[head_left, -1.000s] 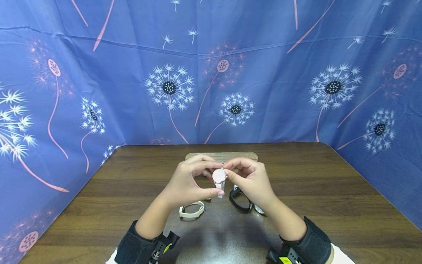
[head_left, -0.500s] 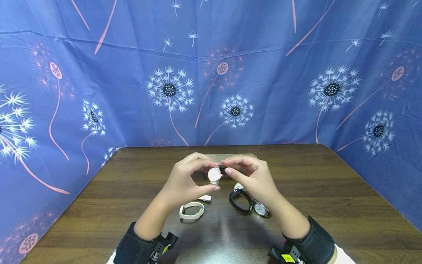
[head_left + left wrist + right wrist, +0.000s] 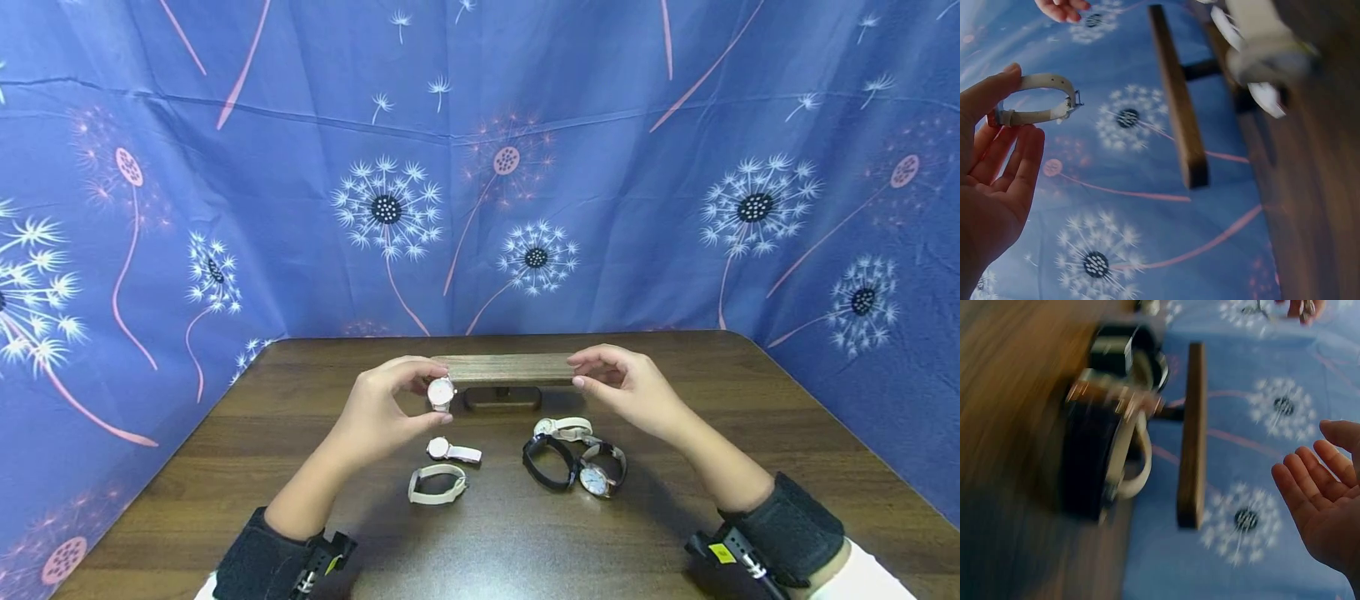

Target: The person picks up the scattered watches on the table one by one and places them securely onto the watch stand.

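At the left end of a wooden bar stand [image 3: 510,369], my left hand [image 3: 378,408] pinches a wristwatch [image 3: 441,393] by its round pale case, between thumb and fingers. Its light strap [image 3: 1047,80] is buckled into a loop that sticks out past the fingers in the left wrist view. My right hand [image 3: 637,392] holds nothing. It hovers by the bar's right end with fingers loosely bent, and its palm [image 3: 1335,531] shows in the right wrist view.
Below the left hand lie a white-strap watch [image 3: 457,451] and a cream looped watch [image 3: 437,485]. Right of centre sit a black looped watch [image 3: 534,467], a dark-strap watch with a pale dial [image 3: 595,481] and another white-strap watch [image 3: 573,429]. A patterned blue cloth [image 3: 637,275] hangs behind the table.
The hands have drawn apart. My left hand has carried the watch leftward; my right hand has come away from it toward the right, uncovering the bar stand and the watches below.
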`<state>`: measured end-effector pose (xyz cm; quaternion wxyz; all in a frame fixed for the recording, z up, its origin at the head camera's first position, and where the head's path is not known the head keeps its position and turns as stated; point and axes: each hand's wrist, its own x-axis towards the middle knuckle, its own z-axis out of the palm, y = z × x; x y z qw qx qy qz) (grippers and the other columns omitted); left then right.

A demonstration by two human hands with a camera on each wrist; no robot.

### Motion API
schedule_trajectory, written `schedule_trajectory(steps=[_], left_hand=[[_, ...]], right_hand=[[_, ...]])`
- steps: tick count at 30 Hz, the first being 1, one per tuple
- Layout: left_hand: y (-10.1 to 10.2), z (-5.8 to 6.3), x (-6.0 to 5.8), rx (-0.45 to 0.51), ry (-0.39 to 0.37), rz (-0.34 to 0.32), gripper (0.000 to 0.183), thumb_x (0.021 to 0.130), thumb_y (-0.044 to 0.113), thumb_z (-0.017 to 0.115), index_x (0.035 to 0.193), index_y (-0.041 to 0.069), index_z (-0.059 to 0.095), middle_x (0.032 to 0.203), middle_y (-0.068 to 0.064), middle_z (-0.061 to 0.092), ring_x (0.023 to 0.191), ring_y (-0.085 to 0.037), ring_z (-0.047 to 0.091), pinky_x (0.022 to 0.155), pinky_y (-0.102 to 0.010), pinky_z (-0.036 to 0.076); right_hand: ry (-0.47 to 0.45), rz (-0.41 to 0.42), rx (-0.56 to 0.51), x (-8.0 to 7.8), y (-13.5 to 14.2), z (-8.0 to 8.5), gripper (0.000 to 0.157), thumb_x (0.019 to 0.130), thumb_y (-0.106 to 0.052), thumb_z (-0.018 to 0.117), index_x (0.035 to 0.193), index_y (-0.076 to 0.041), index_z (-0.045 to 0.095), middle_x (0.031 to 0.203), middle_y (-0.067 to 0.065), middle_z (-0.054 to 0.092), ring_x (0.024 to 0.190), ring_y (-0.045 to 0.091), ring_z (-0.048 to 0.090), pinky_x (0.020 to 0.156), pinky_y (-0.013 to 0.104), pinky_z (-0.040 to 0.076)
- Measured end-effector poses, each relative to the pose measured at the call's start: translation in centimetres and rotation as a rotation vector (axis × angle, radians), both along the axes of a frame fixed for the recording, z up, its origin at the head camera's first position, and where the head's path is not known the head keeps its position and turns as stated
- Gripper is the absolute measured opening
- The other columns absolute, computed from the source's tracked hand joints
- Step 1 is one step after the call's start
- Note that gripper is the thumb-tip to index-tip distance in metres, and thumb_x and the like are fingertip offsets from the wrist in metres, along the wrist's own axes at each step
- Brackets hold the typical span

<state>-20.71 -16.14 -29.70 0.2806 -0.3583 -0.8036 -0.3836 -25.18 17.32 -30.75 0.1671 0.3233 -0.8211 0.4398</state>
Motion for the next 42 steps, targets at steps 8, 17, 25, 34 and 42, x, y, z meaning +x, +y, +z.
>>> schedule_trajectory(steps=[8, 17, 25, 34, 42], left_hand=[[-2.8, -1.0, -1.1, -0.041, -0.039, 0.067, 0.046, 0.064, 0.018, 0.081, 0.106, 0.017, 0.062, 0.105, 0.008, 0.062, 0.077, -0.006, 0.057, 0.067, -0.024, 0.052], [-4.5, -0.8, -3.9, -0.036, -0.104, 0.14, 0.047, 0.063, 0.016, 0.081, 0.105, 0.01, 0.062, 0.098, 0.002, 0.063, 0.073, -0.008, 0.06, 0.066, -0.023, 0.052], [-5.6, -1.6, -6.6, -0.053, -0.211, 0.22, 0.047, 0.062, 0.015, 0.082, 0.104, 0.009, 0.062, 0.094, -0.002, 0.064, 0.072, -0.007, 0.061, 0.063, -0.024, 0.053], [-5.6, -3.3, -8.8, -0.067, -0.31, 0.21, 0.044, 0.063, 0.012, 0.08, 0.103, 0.007, 0.062, 0.088, -0.003, 0.066, 0.074, -0.009, 0.062, 0.067, -0.025, 0.053], [-4.8, -3.8, -9.9, -0.061, -0.334, 0.186, 0.042, 0.062, 0.009, 0.08, 0.099, 0.006, 0.063, 0.085, -0.003, 0.067, 0.074, -0.009, 0.062, 0.067, -0.025, 0.053]], right_hand=[[-0.062, -0.104, 0.077, -2.3, 3.4, -1.0, 0.027, 0.085, -0.028, 0.063, 0.106, -0.011, 0.061, 0.097, 0.004, 0.065, 0.084, 0.016, 0.061, 0.07, 0.034, 0.053], [-0.052, -0.083, 0.194, -5.7, 4.0, -1.8, 0.03, 0.08, -0.017, 0.068, 0.106, -0.004, 0.061, 0.1, 0.013, 0.064, 0.087, 0.021, 0.06, 0.078, 0.044, 0.051], [0.025, -0.015, 0.411, -7.3, 2.9, -1.0, 0.041, 0.075, -0.015, 0.072, 0.112, -0.001, 0.059, 0.114, 0.014, 0.058, 0.1, 0.027, 0.055, 0.08, 0.04, 0.051], [0.04, 0.004, 0.552, -7.8, 1.4, -1.3, 0.046, 0.074, -0.016, 0.073, 0.115, 0.0, 0.058, 0.114, 0.018, 0.059, 0.089, 0.021, 0.059, 0.077, 0.038, 0.051], [0.154, -0.031, 0.597, -7.6, 1.4, -1.7, 0.037, 0.072, -0.011, 0.073, 0.106, 0.0, 0.063, 0.105, 0.015, 0.062, 0.068, 0.01, 0.051, 0.061, 0.032, 0.046]])
